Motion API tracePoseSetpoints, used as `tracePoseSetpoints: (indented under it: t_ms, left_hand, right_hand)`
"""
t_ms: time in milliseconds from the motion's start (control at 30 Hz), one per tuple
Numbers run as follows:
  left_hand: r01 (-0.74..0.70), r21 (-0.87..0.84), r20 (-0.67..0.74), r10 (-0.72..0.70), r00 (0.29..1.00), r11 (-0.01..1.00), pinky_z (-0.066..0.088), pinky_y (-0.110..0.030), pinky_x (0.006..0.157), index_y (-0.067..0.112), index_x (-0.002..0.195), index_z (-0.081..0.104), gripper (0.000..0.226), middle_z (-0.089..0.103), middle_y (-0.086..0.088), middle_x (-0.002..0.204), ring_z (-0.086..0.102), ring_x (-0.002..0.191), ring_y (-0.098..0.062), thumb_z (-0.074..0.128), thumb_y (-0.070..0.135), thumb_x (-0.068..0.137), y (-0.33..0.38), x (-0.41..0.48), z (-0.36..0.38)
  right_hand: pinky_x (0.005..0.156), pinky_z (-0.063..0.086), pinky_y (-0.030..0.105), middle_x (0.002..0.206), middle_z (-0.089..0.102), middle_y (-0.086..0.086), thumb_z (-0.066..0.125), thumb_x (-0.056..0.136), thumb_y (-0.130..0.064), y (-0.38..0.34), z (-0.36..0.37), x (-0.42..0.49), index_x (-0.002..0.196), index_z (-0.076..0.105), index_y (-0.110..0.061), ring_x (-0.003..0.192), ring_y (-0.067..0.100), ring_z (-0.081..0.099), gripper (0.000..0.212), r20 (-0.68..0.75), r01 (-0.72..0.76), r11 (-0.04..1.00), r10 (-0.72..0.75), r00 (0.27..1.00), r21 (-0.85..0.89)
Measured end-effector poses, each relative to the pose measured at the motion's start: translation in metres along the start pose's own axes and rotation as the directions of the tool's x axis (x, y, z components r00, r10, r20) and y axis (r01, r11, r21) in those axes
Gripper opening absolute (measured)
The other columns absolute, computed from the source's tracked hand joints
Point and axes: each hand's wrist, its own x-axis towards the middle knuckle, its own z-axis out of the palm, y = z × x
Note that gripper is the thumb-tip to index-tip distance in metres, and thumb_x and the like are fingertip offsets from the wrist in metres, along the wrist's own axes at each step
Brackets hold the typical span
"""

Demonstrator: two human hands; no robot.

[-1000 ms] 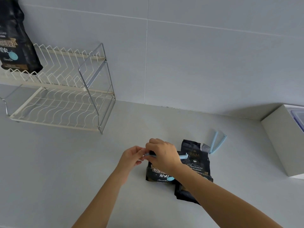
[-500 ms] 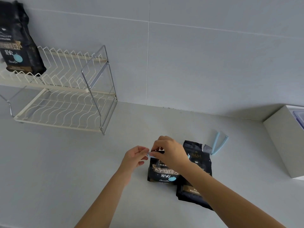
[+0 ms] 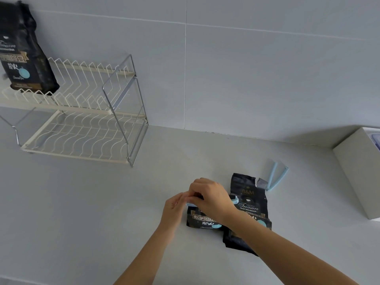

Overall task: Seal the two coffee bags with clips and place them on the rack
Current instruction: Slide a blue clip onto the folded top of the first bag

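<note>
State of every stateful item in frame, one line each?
left hand: pinching the left end of the blue clip
right hand: pressing down on the blue clip
blue clip: across the folded top of the front bag
front coffee bag: lying flat, top folded
rear coffee bag: lying flat, top open, unclipped
spare clip: open, on the counter
rack bag: upright on the upper tier

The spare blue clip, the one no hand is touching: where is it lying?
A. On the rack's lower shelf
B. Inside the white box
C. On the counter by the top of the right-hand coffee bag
C: the spare blue clip lies open on the counter, beside the top of the right-hand coffee bag.
</note>
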Motion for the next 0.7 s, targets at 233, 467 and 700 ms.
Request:
tracePoseSetpoints:
  t_ms: [233,467,700]
  left_hand:
    - [0.141,-0.032,0.048,-0.139,0.989,0.990,0.037,-0.029,0.074,-0.004,0.082,0.059,0.030,0.051,-0.009,0.074,0.047,0.075,-0.016,0.051,0.024,0.092,0.008,0.007,0.001]
    - [0.092,-0.003,-0.006,-0.092,0.996,0.996,0.034,-0.040,0.071,-0.014,0.086,0.052,0.025,0.049,-0.015,0.078,0.043,0.076,-0.024,0.045,0.009,0.094,0.007,0.008,0.006]
    - [-0.032,0.049,-0.085,0.036,0.996,0.998,0.029,-0.032,0.057,-0.004,0.070,0.043,0.022,0.039,-0.010,0.065,0.035,0.064,-0.018,0.041,-0.002,0.091,-0.009,0.004,0.012]
  right_hand:
    - [0.059,0.039,0.026,0.083,0.062,-0.009,0.063,0.079,-0.037,0.000,-0.009,0.006,0.085,0.059,-0.028,0.077,0.008,0.051,0.012,0.098,-0.034,0.992,0.046,0.994,-0.120]
    - [0.051,0.025,0.020,0.074,0.064,0.000,0.067,0.080,-0.022,0.000,-0.001,0.004,0.074,0.063,-0.015,0.070,0.014,0.051,0.010,0.017,-0.005,0.996,0.006,1.000,-0.094]
    - [0.054,0.025,0.013,0.067,0.055,-0.008,0.066,0.083,-0.020,-0.004,-0.009,-0.001,0.076,0.068,-0.016,0.066,0.007,0.043,0.009,0.061,0.076,0.996,-0.073,0.995,-0.048]
